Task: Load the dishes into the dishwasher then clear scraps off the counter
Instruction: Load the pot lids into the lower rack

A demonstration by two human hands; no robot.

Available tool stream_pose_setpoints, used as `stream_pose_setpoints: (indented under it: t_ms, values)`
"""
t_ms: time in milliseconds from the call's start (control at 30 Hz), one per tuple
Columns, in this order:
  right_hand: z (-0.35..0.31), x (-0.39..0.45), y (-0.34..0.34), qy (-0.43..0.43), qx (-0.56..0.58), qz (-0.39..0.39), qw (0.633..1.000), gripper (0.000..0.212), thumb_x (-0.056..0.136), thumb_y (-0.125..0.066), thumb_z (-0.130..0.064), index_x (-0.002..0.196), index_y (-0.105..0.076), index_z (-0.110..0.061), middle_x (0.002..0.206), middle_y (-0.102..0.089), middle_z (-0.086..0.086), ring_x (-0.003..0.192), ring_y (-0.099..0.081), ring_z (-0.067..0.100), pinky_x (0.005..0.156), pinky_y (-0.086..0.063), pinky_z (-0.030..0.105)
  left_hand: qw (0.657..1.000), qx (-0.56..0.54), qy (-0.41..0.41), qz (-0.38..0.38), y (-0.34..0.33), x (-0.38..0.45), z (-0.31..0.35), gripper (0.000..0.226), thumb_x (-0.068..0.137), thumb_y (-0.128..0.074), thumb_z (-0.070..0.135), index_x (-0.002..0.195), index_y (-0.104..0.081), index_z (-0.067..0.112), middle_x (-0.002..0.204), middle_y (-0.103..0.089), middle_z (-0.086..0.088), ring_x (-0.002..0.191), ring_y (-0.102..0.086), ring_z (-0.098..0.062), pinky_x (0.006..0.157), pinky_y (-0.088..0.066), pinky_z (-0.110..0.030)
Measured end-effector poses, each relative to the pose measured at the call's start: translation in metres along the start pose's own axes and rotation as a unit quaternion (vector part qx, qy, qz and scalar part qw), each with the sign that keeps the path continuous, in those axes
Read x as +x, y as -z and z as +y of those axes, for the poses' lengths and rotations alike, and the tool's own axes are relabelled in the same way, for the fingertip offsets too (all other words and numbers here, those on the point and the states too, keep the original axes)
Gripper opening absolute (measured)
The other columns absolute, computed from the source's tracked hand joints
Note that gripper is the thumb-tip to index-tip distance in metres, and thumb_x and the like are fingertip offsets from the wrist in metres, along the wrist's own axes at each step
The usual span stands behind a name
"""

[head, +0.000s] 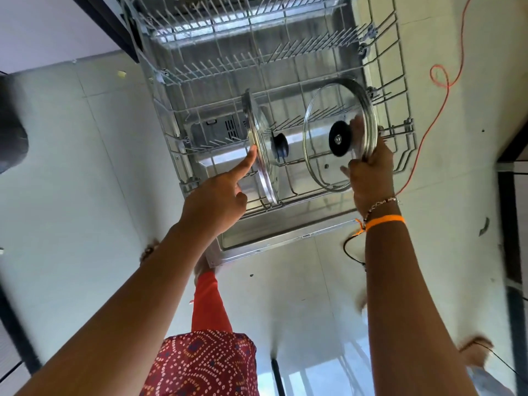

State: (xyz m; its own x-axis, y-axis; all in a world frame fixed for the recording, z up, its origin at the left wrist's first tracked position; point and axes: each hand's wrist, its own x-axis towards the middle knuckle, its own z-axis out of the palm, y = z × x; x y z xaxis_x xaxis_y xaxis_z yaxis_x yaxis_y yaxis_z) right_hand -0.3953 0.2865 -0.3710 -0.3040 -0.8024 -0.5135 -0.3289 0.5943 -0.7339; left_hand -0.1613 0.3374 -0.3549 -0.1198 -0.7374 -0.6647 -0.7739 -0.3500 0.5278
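Note:
The dishwasher's lower wire rack is pulled out over the open door. A glass lid with a black knob stands on edge in the rack's left part. My left hand has its index finger stretched out, the tip touching that lid's metal rim, while the other fingers are curled. A second, larger glass lid with a black knob is upright in the rack's right part. My right hand grips its rim at the lower right, fingers showing through the glass.
An upper wire rack juts out at the top. An orange cable loops across the pale tiled floor right of the dishwasher, and a black cable lies near the door's corner. A dark rounded object sits at the far left.

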Motion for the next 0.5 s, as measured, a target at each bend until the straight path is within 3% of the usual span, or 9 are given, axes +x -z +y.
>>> stream_pose_setpoints:
  t_ms: [100,200,267,367,500]
  values:
    - [0.002,-0.004,-0.02,0.034,-0.038,0.042,0.998,0.074,0.072,-0.035,0.024,0.139,-0.039,-0.006,0.115,-0.057,0.016,0.095,-0.058,0.023,0.08,-0.05,0.033,1.0,0.013,0.0,-0.004,0.001,0.001,0.001,0.079,0.096,-0.046,0.016,0.136,0.006,0.059,0.104,-0.067,-0.014,0.074,-0.067,-0.029,0.053,-0.054,-0.04]
    - [0.006,-0.003,-0.047,0.07,-0.099,0.027,0.992,0.076,0.07,-0.035,0.026,0.14,-0.037,-0.005,0.128,-0.054,0.019,0.109,-0.052,0.021,0.088,-0.04,0.013,1.0,0.027,0.003,0.008,0.002,0.0,0.0,0.074,0.097,-0.044,0.017,0.141,0.001,0.055,0.099,-0.067,-0.009,0.074,-0.067,-0.029,0.053,-0.054,-0.037]
    - [0.014,-0.005,-0.063,0.051,-0.107,0.007,0.993,0.074,0.072,-0.035,0.026,0.139,-0.037,-0.004,0.132,-0.052,0.018,0.12,-0.05,0.025,0.089,-0.032,0.006,1.0,0.027,0.002,0.009,0.003,-0.001,-0.001,0.072,0.097,-0.043,0.019,0.142,0.0,0.054,0.091,-0.061,-0.004,0.077,-0.068,-0.029,0.056,-0.057,-0.04]
    - [0.02,0.005,-0.08,0.034,-0.117,-0.012,0.992,0.071,0.074,-0.034,0.023,0.139,-0.039,-0.006,0.13,-0.054,0.019,0.119,-0.052,0.03,0.085,-0.033,0.005,1.0,0.019,0.005,-0.001,0.008,-0.002,0.0,0.068,0.097,-0.044,0.021,0.142,-0.005,0.052,0.088,-0.057,0.002,0.085,-0.068,-0.028,0.064,-0.058,-0.043]
    - [0.016,0.038,-0.077,0.011,-0.149,-0.026,0.988,0.061,0.08,-0.038,0.019,0.134,-0.047,-0.007,0.124,-0.058,0.015,0.112,-0.055,0.025,0.076,-0.032,0.003,1.0,0.028,0.005,0.009,0.014,-0.001,-0.001,0.066,0.096,-0.043,0.019,0.142,-0.01,0.052,0.097,-0.068,0.004,0.074,-0.067,-0.025,0.059,-0.055,-0.037]
